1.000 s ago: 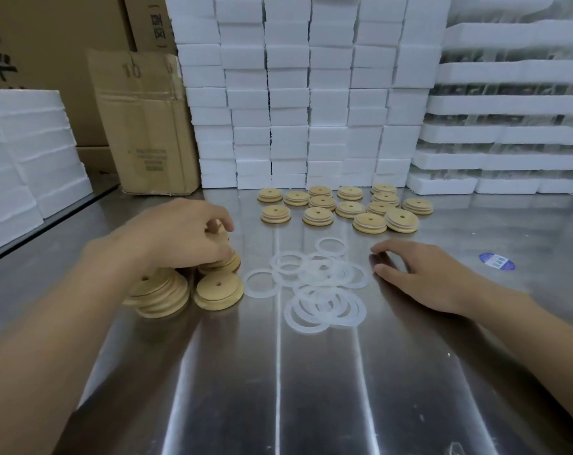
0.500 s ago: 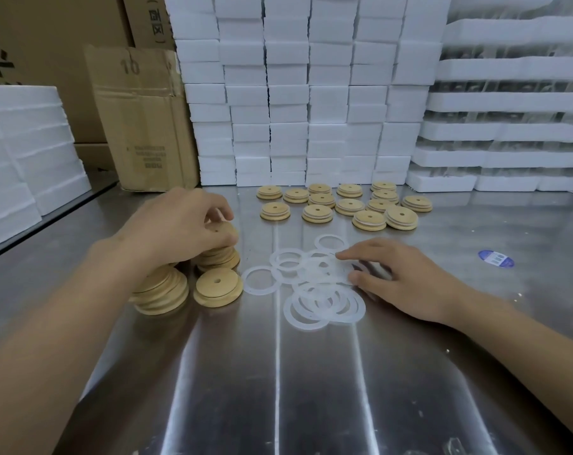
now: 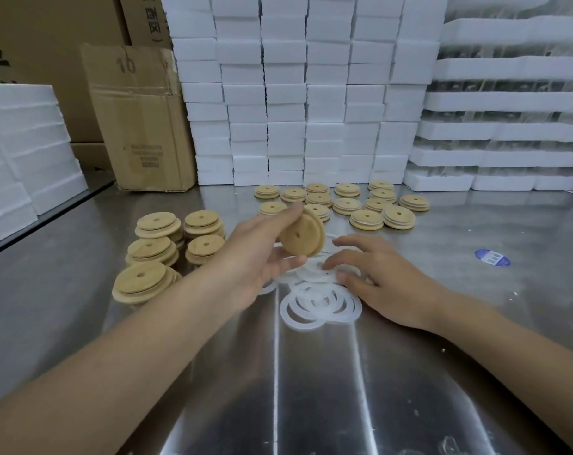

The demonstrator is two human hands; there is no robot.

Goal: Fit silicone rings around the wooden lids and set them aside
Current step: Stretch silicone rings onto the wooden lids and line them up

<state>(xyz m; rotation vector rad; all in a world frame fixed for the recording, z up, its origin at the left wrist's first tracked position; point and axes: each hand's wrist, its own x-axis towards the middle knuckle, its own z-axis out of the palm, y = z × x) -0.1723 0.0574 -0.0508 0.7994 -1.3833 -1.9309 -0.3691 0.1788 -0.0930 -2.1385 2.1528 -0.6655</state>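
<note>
Right now the left hand (image 3: 262,254) holds a single wooden lid (image 3: 303,236) up off the steel tabletop (image 3: 311,389), above the middle of it. The lid is pinched at its rim, fingertips on the upper edge and thumb under the lower one. It is tilted up on edge so that its flat face and small centre hole turn toward the person.

Just below and to the right of it, the right hand (image 3: 377,277) lies palm down on the loose heap of white silicone rings (image 3: 318,303) in the middle of the tabletop. Its fingers are loosely stretched out, the tips pressing on the topmost rings and the thumb touching the heap beside them. The rings overlap one another in a flat tangle.

Toward the left edge of the tabletop stand several short, uneven stacks of bare lids (image 3: 157,254). Near the far edge a spread of lids with pale bands round their rims (image 3: 344,205) lies mostly singly, some touching.

Along the far edge rise a wall of white foam blocks (image 3: 295,93) and stacked foam trays (image 3: 508,103) toward the far right corner. A worn cardboard box (image 3: 137,119) stands at the far left, and more foam (image 3: 22,142) is piled off the left edge. A blue sticker (image 3: 492,257) lies toward the right edge
</note>
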